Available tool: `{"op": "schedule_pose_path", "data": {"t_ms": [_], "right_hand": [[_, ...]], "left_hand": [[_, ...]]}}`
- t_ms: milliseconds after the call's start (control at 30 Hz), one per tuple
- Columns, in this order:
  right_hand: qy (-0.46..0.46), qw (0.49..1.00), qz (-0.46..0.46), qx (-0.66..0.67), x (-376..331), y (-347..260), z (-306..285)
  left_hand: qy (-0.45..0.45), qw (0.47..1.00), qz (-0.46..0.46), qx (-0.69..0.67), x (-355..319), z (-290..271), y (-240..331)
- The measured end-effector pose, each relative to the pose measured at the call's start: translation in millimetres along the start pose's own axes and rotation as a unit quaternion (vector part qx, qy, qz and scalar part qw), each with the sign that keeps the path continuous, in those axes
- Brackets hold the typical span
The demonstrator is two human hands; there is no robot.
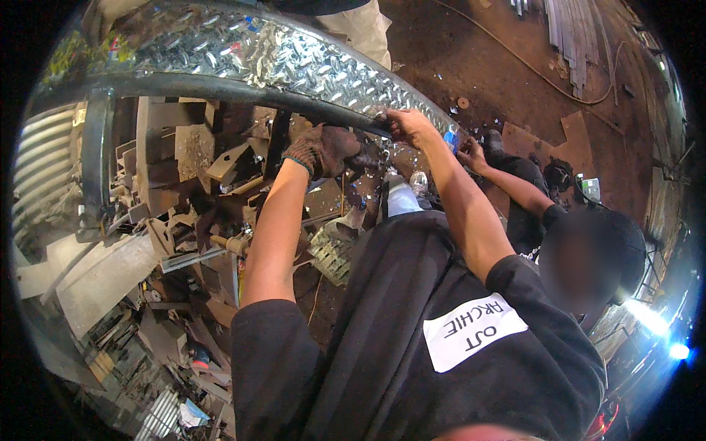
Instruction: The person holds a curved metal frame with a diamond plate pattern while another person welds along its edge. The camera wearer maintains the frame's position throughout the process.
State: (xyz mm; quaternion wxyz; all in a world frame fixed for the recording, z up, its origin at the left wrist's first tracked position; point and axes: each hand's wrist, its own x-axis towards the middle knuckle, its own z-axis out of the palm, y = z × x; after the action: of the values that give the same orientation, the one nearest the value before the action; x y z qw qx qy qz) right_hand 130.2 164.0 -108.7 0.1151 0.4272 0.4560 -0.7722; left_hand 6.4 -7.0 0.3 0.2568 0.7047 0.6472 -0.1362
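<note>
A long bench-like piece with a silvery diamond-plate top (316, 70) and a dark metal rail (243, 93) along its near edge crosses the upper part of the head view. My left hand (323, 151), in a brown knit work glove, is closed just below that rail. Something dark sticks out past its fingers, too shadowed to name. Bare, my right hand (408, 126) is at the rail's right end, its fingers curled in at the edge. What they pinch is hidden.
A co-worker in a dark cap (625, 242) crouches to my right, one hand (474, 156) near the plate's end. Metal offcuts (165, 331) lie heaped at lower left. A dark leg (95, 154) supports the rail. A hose (515, 62) runs over the brown floor; bright light glares at right.
</note>
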Motion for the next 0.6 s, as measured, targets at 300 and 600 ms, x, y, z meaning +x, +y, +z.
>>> {"op": "schedule_pose_path", "data": {"t_ms": [300,600], "right_hand": [[0.051,0.99,-0.125,-0.043,-0.2,34.5,-8.7],[0.163,0.926,-0.221,-0.26,-13.1,25.2,7.2]], "left_hand": [[0.01,1.0,0.006,0.016,-0.9,1.1,2.1],[-0.013,1.0,-0.01,0.017,3.1,2.7,0.3]]}}
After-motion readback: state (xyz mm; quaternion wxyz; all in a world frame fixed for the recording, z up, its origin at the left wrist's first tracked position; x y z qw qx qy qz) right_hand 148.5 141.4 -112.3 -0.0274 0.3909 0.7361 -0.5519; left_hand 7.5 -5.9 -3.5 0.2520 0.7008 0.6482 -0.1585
